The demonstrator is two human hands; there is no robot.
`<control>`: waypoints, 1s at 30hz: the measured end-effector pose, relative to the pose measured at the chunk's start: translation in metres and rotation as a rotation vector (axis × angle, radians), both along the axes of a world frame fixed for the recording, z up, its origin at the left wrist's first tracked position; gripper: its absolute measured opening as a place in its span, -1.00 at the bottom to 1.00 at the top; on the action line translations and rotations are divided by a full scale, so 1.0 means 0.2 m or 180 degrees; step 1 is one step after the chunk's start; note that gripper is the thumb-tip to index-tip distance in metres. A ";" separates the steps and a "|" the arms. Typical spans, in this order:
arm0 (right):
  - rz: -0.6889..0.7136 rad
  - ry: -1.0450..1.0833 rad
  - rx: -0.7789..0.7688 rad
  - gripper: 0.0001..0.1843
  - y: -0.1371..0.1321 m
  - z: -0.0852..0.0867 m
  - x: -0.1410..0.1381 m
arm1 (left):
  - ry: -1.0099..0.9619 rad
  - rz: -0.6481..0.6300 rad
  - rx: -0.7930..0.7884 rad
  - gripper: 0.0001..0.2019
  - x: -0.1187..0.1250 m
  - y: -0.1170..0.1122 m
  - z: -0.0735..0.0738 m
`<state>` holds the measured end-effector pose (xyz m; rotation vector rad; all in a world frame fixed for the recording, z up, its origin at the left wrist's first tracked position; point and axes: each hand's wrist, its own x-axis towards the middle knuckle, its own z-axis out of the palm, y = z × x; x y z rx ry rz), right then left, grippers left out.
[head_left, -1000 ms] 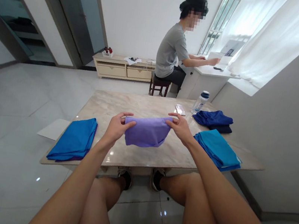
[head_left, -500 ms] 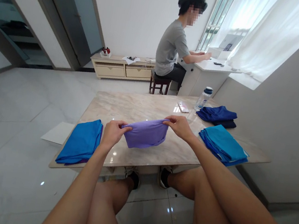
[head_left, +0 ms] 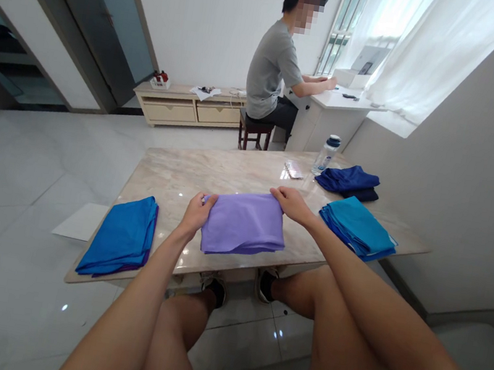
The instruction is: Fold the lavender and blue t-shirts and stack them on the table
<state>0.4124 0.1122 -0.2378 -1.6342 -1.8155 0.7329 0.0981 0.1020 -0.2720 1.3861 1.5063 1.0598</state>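
Left hand [head_left: 195, 214]: fingers pinching the edge of a folded lavender cloth [head_left: 244, 225]
Right hand [head_left: 292, 206]: fingers extended, pressing its far edge against the marble table [head_left: 230, 173]

Bright daylight thru curtains [head_left: 404, 47]; edges warped; glare on marble table [head_left: 193, 167]

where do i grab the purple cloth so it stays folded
Probably best to take the purple cloth by its left and right edges, coming in from both sides, through all layers. It lies folded flat on the table, with loose layers showing along the near edge, so lifting there could let them slip. Your left hand and right hand are near those edges.
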 end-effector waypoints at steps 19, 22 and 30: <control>0.1469 -0.0602 -0.1142 -0.80 -0.26 -0.40 0.15 | 0.3188 -0.2041 -0.0276 -0.59 0.32 -0.11 -0.21; 0.1751 -0.0792 -0.1360 -0.65 -0.27 -0.40 0.14 | 0.3358 -0.2152 -0.0249 -0.47 0.29 -0.11 -0.20; 0.2035 -0.1467 -0.0767 -0.84 -0.30 -0.32 0.15 | 0.3188 -0.2460 0.0069 -0.63 0.27 -0.14 -0.15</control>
